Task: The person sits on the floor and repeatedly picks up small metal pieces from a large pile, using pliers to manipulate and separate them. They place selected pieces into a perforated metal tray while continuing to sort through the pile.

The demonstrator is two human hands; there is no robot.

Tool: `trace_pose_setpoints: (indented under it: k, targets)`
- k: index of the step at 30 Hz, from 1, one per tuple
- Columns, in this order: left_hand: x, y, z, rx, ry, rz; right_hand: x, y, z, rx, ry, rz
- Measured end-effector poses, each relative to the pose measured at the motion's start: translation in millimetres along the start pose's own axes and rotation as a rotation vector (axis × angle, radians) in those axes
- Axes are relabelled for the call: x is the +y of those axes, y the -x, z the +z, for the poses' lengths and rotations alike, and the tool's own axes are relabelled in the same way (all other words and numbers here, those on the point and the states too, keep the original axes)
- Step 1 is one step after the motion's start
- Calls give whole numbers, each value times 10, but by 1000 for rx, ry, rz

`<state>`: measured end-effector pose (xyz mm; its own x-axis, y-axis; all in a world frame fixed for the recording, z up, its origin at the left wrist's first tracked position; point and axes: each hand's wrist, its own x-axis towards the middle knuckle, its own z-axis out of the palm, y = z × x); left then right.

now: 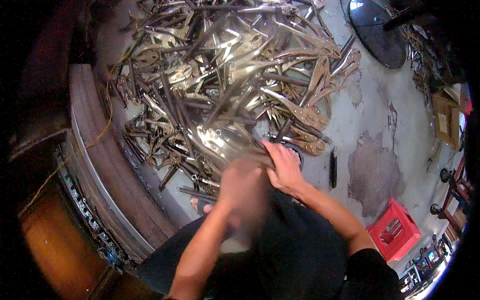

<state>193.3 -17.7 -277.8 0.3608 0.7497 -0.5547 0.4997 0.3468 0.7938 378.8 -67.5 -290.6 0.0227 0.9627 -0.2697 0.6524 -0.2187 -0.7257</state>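
A large heap of silver locking pliers (307,114) with dark handles spreads over the floor in front of me. At its near edge, my right hand (285,167) is closed around the dark handle end of blurred locking pliers (217,142), whose bright jaw end points left into the heap. Close on the left, my left hand (245,182) is smeared by motion. Its fingers are not distinct, and I cannot tell if it touches the same tool. More pliers lie under and beyond both hands.
A curved metal beam (117,155) runs along the left, with a yellow cord (107,122) across it. At right are a red plastic stool (395,230), a cardboard box (446,120) and a black bar (333,167). A round dark base (376,37) stands far right.
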Motion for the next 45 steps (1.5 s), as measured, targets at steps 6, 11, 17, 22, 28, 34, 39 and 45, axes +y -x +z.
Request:
trace_pose_setpoints:
  k: [6,11,17,22,28,34,39,45]
  targets:
    - [703,-1259,-550,302,-284,387,595,254,241,34,-1088,327]
    - [871,-2672,-755,338,-859,621,460,411,55,47,-1434,531]
    - [1267,-3223,-696,112,-1166,388,487,516,-69,99,-1533,589]
    - [1282,-3151,-830,-107,-1366,437,523,439,-96,69,-1624,540]
    - [1552,-2082,-1228,148,-419,725,323,458,-292,214,-1442,375]
    - [1252,-696,-1377,-53,368,123,120,322,-467,39,-1438,173]
    - [555,61,-929,-294,850,-413,-59,234,-368,-240,-1416,297]
    - [330,329,-704,-464,884,-620,-161,277,-186,-312,-1337,246]
